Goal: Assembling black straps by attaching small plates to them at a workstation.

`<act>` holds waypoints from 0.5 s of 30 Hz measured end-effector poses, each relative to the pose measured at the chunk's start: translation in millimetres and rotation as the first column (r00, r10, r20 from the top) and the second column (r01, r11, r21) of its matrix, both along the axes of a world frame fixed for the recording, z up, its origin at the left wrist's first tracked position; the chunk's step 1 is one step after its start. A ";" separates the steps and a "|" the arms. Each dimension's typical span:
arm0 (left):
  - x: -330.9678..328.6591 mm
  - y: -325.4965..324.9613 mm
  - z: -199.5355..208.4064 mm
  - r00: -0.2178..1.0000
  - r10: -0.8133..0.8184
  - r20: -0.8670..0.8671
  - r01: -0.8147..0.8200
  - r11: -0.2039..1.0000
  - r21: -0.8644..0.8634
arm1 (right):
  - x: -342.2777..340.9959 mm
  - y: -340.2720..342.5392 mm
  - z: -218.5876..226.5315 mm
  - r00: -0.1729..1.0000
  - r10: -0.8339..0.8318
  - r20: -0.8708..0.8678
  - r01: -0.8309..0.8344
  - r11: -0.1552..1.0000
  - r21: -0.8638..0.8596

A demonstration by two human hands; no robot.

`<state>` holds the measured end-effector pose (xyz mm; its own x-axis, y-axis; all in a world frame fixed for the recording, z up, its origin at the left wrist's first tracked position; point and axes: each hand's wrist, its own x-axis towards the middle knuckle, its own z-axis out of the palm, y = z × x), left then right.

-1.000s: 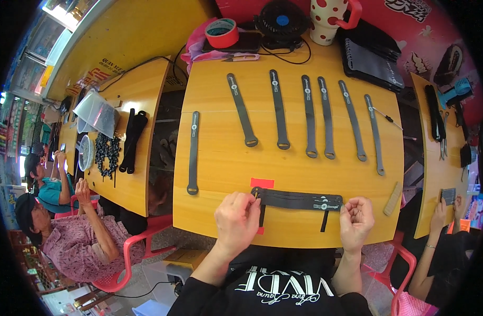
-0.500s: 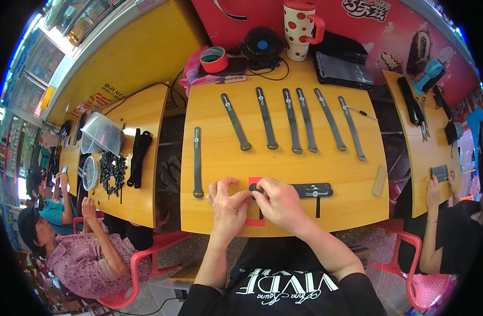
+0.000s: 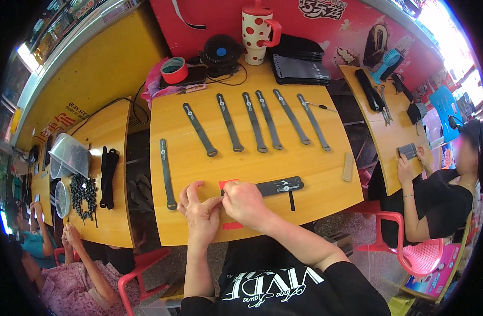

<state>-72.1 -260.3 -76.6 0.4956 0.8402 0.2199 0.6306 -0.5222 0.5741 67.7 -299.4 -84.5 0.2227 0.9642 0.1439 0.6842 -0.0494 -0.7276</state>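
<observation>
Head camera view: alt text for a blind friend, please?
A person's left hand and right hand meet at the left end of a flat black band on a yellow wooden table. Seven slim grey straps lie nearby; a white, red-dotted tumbler stands behind.

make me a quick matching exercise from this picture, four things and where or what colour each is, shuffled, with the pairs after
1 tape roll
2 tumbler
3 blue fan
4 right hand

A on the right-hand table
B pale with red dots
C at the dark strap bundle's left end
D red around its outside

Pairs: 1-D, 2-B, 3-A, 4-C
</observation>
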 end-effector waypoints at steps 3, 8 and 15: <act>0.5 -0.9 -2.3 1.000 -0.013 -0.014 0.013 1.000 0.029 | -6.0 5.6 -4.1 0.997 -0.075 -0.019 0.075 0.997 0.001; 3.5 -0.8 1.7 0.998 -0.024 -0.065 0.027 0.999 0.047 | 9.3 -0.9 -2.1 0.958 -0.130 -0.255 0.141 0.990 0.027; 4.5 -6.1 11.0 0.987 -0.030 -0.157 0.047 0.994 0.103 | 64.7 -27.9 -3.1 0.707 -0.090 -0.701 0.078 0.996 -0.049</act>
